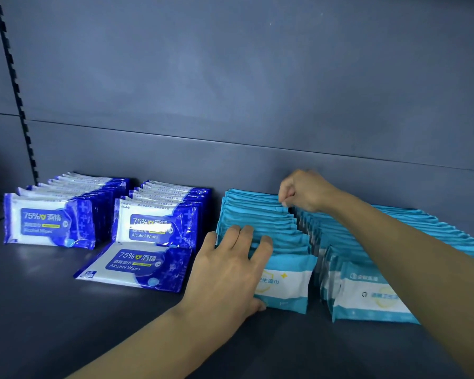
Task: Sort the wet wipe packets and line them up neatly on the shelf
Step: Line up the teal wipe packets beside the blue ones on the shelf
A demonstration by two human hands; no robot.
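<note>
Two rows of dark blue alcohol wipe packets stand on the grey shelf [66, 324]: a left row [49, 225] and a middle row [156, 225]. One dark blue packet [137, 266] lies flat in front of the middle row. To the right stand two rows of light blue packets, an inner row [257, 217] and an outer row [381, 296]. My left hand [230, 269] rests over the front of the inner light blue row, fingers spread on the packet tops. My right hand [301, 191] pinches the top edge of a packet at the back of that row.
The shelf's grey back panel [230, 91] rises right behind the rows. A black slotted upright [14, 86] runs down the left side. Bare shelf surface lies in front of the packets.
</note>
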